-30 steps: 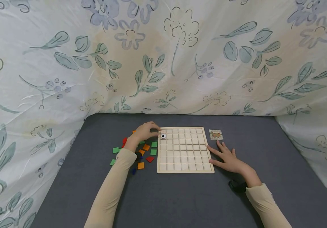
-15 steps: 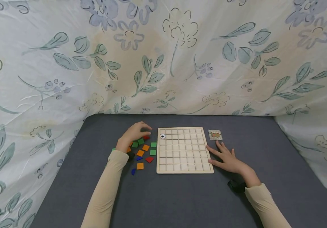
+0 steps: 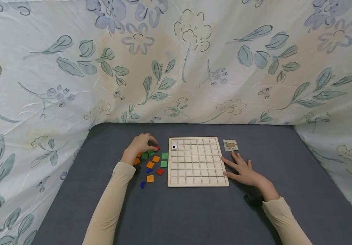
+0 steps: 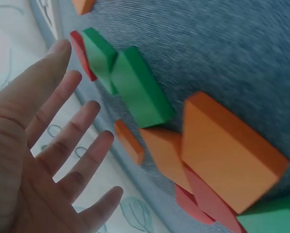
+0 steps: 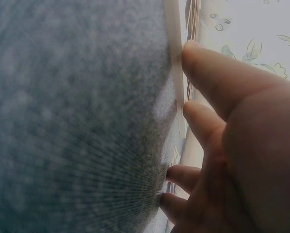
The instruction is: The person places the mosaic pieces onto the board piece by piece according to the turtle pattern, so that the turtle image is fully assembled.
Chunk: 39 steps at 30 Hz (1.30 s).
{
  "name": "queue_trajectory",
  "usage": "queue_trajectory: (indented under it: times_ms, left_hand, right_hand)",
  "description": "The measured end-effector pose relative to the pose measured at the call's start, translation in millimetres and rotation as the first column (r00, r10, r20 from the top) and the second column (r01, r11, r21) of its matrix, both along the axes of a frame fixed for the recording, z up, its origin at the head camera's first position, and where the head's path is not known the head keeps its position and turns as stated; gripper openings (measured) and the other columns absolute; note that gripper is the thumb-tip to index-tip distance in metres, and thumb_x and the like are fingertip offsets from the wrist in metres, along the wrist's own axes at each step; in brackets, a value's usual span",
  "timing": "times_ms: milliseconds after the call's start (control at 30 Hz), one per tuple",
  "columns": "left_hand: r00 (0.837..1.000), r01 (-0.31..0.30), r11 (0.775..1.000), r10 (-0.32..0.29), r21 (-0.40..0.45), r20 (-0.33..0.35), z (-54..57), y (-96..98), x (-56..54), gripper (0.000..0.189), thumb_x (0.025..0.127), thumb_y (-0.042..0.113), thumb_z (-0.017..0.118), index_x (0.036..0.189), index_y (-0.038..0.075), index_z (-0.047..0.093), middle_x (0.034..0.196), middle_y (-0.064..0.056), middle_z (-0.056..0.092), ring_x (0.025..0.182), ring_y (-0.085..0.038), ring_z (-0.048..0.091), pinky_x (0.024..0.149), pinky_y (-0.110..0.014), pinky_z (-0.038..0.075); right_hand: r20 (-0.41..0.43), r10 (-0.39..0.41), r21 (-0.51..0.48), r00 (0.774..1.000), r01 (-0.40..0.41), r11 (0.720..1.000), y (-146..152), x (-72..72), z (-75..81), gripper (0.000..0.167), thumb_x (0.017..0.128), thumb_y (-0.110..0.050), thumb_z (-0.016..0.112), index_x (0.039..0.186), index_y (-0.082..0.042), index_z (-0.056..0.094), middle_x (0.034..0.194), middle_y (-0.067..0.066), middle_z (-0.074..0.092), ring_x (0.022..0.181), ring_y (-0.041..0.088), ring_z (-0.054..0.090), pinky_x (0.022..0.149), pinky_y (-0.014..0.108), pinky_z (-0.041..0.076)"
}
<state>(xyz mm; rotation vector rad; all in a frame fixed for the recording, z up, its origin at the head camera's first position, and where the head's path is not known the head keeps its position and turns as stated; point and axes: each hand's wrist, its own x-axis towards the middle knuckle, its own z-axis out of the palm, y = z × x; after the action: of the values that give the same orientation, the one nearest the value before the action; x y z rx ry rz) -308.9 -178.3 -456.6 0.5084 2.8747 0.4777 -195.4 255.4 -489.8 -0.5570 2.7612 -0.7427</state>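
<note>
My left hand hovers over the scattered coloured tiles, thumb and fingers apart. A red tile lies just by its thumb tip; nothing is gripped. Beside that tile, two green tiles lean together in the left wrist view. The pale wooden grid board lies flat to the right of the tiles. A white round piece with a black dot sits in its upper left corner. With fingers spread, my right hand touches the board's right edge with thumb and index finger.
Orange tiles, blue pieces and more red and green tiles lie left of the board. A small printed card rests beyond the board's upper right. Floral cloth hangs behind the dark grey table.
My left hand has moved left from the board's upper left corner to the tiles, down beside a red one. The right hand stays at the board's edge.
</note>
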Motion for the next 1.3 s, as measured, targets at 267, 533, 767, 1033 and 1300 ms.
queue_trajectory:
  times_ms: [267,533,767,1033,1300]
  left_hand:
    - [1.0,0.006,1.0,-0.006,-0.016,-0.024,-1.6,-2.7,2.3,0.026,0.079,0.038,0.072,0.098,0.02,0.071,0.118,-0.008,0.057,0.113,-0.034,0.047,0.098,-0.056,0.035]
    - [0.998,0.01,0.999,-0.014,-0.046,-0.068,-5.4,-1.3,1.2,0.025,0.079,0.037,0.073,0.096,0.02,0.071,0.117,-0.008,0.058,0.108,-0.033,0.05,0.096,-0.055,0.038]
    - [0.997,0.001,0.999,-0.004,-0.039,-0.078,-6.4,4.7,-0.7,0.026,0.079,0.038,0.072,0.097,0.019,0.072,0.113,-0.006,0.06,0.106,-0.03,0.053,0.097,-0.052,0.039]
    - [0.995,0.016,1.0,-0.018,-0.019,-0.103,-5.1,15.5,-3.2,0.027,0.079,0.039,0.072,0.097,0.019,0.072,0.114,-0.005,0.061,0.106,-0.028,0.054,0.098,-0.05,0.039]
    - [0.985,0.079,0.997,-0.08,-0.015,-0.155,-3.6,30.3,-4.6,0.025,0.08,0.038,0.071,0.097,0.019,0.072,0.11,-0.003,0.063,0.099,-0.025,0.057,0.094,-0.048,0.043]
  right_hand:
    - [0.002,0.002,0.002,1.0,-0.002,1.0,0.2,1.0,0.9,0.066,0.09,-0.045,0.054,0.146,-0.02,0.03,0.152,0.027,0.004,0.136,0.05,-0.003,0.095,0.076,-0.007]
    - [0.004,0.002,-0.001,1.0,-0.002,1.0,0.0,0.0,-0.8,0.067,0.09,-0.045,0.055,0.147,-0.019,0.029,0.152,0.027,0.004,0.136,0.05,-0.004,0.095,0.076,-0.008]
    - [0.0,-0.004,0.005,1.0,0.004,1.0,0.1,0.7,-0.7,0.066,0.09,-0.045,0.055,0.146,-0.019,0.03,0.152,0.027,0.004,0.137,0.05,-0.004,0.095,0.076,-0.008]
    - [0.003,-0.004,0.002,1.0,0.004,1.0,-1.0,1.8,1.4,0.066,0.09,-0.044,0.055,0.146,-0.018,0.031,0.151,0.027,0.005,0.136,0.05,-0.004,0.095,0.076,-0.007]
    - [0.001,-0.004,0.006,1.0,0.004,1.0,-0.8,1.5,2.0,0.066,0.09,-0.044,0.055,0.146,-0.018,0.031,0.151,0.027,0.004,0.136,0.051,-0.003,0.095,0.076,-0.007]
